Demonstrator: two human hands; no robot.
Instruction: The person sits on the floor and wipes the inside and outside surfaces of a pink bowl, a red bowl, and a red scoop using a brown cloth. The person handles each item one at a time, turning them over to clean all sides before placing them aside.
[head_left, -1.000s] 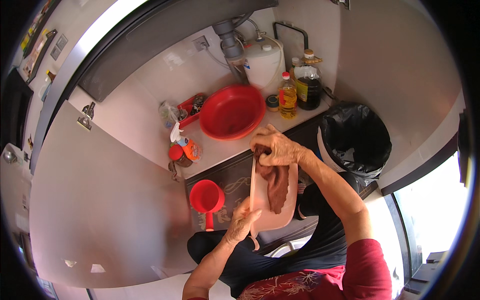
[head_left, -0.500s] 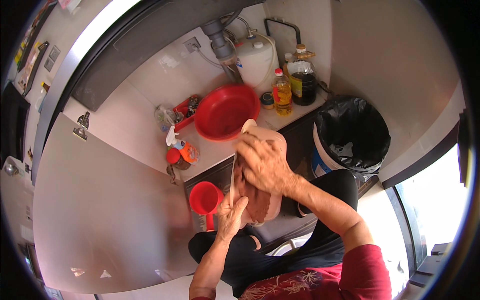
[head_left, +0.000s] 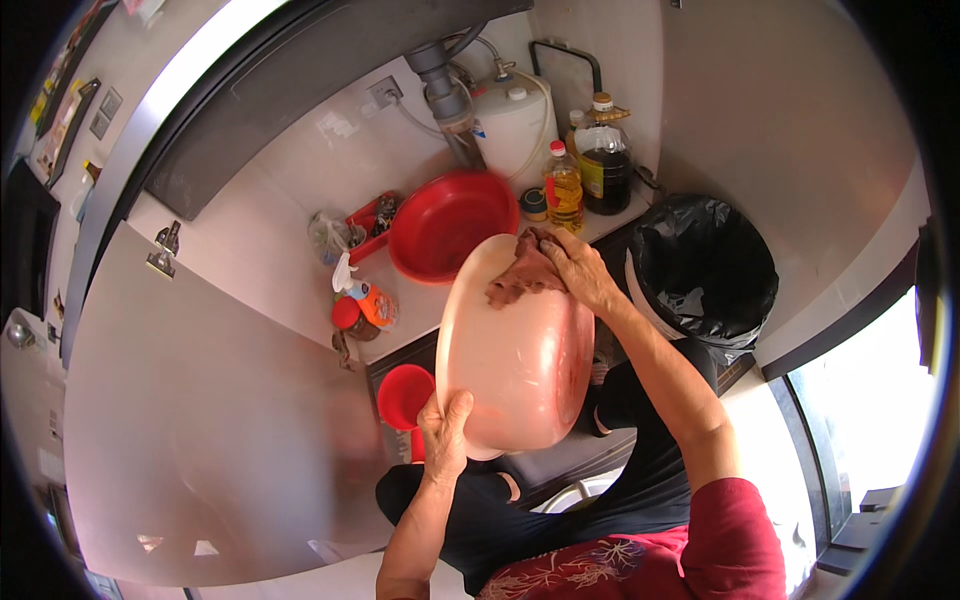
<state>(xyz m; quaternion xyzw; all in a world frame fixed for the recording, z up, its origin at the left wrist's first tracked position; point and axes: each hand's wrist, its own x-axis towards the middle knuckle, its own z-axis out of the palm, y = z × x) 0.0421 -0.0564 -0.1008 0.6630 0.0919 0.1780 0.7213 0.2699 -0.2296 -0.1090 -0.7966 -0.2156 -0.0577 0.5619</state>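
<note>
A pale pink plastic basin is held tilted above my lap, its curved outer side turned up toward me. My left hand grips its rim at the lower left, the thumb lying on the outside. At the far right end of the basin my right hand is closed on a reddish-brown cloth, pressed against the basin's outer wall. Some of that hand's fingers are hidden by the cloth. Just left of the basin is a red dipper with a handle.
On the cabinet shelf are a red basin, a spray bottle, a red-lidded jar, an oil bottle and a dark jug. A bin with a black bag stands right; an open cabinet door is left.
The pink basin has turned so more of its outer side faces me. My right hand has moved with the cloth from the basin's middle to its far right end.
</note>
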